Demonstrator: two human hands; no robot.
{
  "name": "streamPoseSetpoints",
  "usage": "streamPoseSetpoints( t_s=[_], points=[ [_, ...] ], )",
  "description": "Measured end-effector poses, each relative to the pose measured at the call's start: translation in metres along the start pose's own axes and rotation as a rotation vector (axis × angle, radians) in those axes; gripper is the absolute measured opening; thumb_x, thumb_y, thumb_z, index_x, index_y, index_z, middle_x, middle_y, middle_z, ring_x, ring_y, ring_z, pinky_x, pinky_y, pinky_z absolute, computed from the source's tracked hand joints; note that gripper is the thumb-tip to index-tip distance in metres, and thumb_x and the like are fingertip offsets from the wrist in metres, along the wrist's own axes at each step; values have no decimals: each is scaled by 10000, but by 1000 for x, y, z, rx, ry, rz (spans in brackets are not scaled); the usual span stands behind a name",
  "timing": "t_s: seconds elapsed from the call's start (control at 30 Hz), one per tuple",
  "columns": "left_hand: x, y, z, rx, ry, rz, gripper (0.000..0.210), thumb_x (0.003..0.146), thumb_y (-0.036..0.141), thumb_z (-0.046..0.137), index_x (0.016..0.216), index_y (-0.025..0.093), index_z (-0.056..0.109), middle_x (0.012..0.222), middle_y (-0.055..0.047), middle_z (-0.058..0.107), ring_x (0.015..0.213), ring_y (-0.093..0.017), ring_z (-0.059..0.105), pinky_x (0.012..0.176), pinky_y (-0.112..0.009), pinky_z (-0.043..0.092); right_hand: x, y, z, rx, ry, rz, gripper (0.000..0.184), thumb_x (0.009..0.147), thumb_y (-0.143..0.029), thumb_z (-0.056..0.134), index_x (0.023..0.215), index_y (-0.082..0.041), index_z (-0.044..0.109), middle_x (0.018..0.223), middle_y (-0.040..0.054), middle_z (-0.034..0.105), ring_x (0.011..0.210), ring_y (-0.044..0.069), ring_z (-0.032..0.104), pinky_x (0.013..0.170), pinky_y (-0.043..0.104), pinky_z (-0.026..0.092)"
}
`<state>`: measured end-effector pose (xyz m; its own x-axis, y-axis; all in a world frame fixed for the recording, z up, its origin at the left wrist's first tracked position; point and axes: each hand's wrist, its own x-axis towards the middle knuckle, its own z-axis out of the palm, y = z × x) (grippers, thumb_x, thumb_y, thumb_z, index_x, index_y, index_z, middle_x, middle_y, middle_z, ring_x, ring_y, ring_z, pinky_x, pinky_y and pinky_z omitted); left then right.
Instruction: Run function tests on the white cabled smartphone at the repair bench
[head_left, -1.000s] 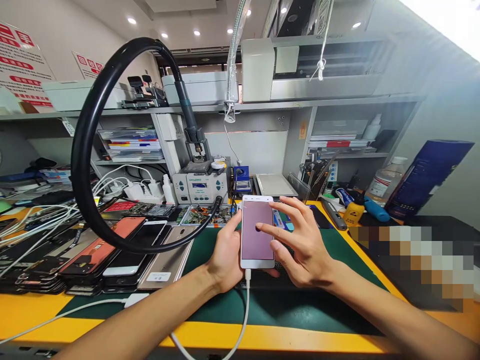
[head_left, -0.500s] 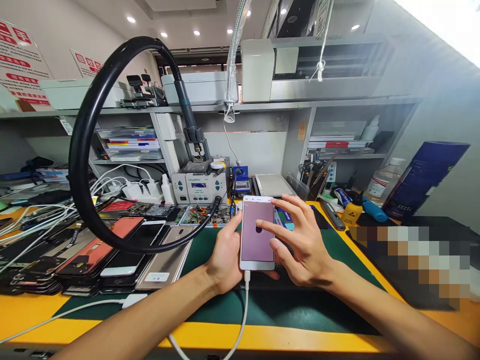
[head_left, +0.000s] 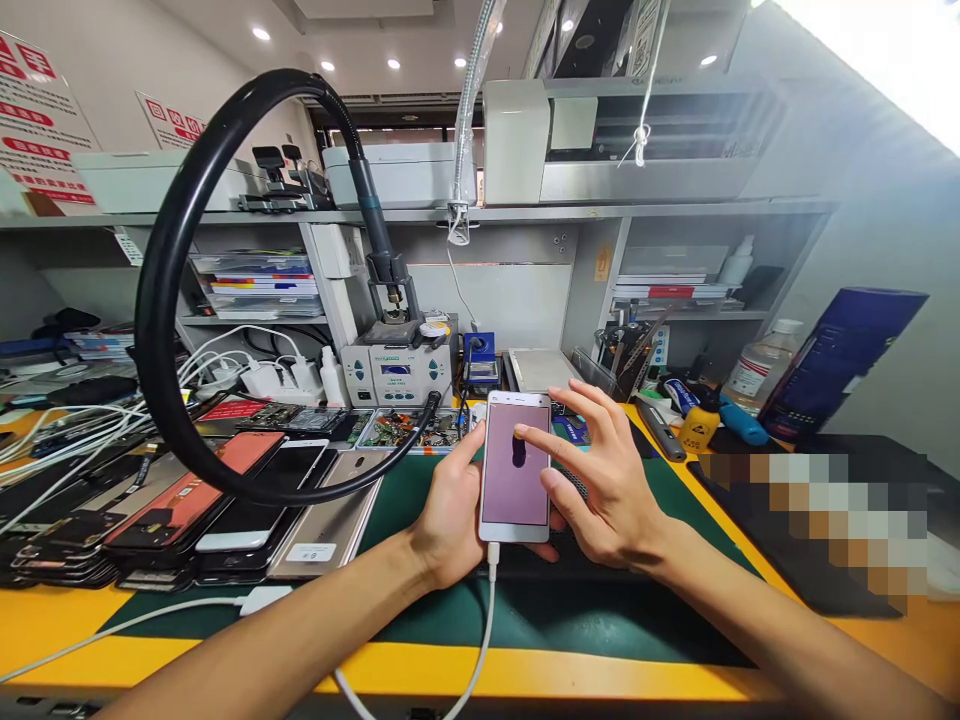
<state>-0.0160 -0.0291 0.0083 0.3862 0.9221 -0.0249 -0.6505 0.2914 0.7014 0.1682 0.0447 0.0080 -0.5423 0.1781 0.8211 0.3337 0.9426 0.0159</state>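
My left hand [head_left: 452, 510] is closed round the left side of a white smartphone [head_left: 515, 505], its thumb along the edge and some fingertips showing past the right edge. The phone is held upright above the bench, its screen lit mauve with a dark smear in the upper middle. A white charging cable [head_left: 491, 600] is plugged into its bottom end and hangs down. The index fingertip of my right hand [head_left: 607, 480] touches the screen by the smear, the other fingers spread apart. That hand grips nothing.
Stacked phones and screens [head_left: 247, 510] lie at the left. A hot-air station [head_left: 397, 372] with a looped black hose [head_left: 154, 300] stands behind. A tray of small parts [head_left: 382, 428] lies before it. At the right are a yellow bottle [head_left: 697, 428] and a black mat [head_left: 750, 520].
My right index fingertip has slid slightly upward on the screen, and the dark mark has grown longer. My left hand keeps its hold on the phone.
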Motion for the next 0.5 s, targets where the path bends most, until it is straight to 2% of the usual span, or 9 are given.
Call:
streamPoseSetpoints(
  t_s=[0.5],
  points=[
    [1,-2,-1,14,-3,-12,732,1018,644,293,1174,83,736,953,-173,716,798,-287,689,622,-447,620,2,-1,-2,9,-5,29,427,936,-272,541,1348,-252,652,1566,130,391,1497,393,306,1157,678,339]
  ],
)
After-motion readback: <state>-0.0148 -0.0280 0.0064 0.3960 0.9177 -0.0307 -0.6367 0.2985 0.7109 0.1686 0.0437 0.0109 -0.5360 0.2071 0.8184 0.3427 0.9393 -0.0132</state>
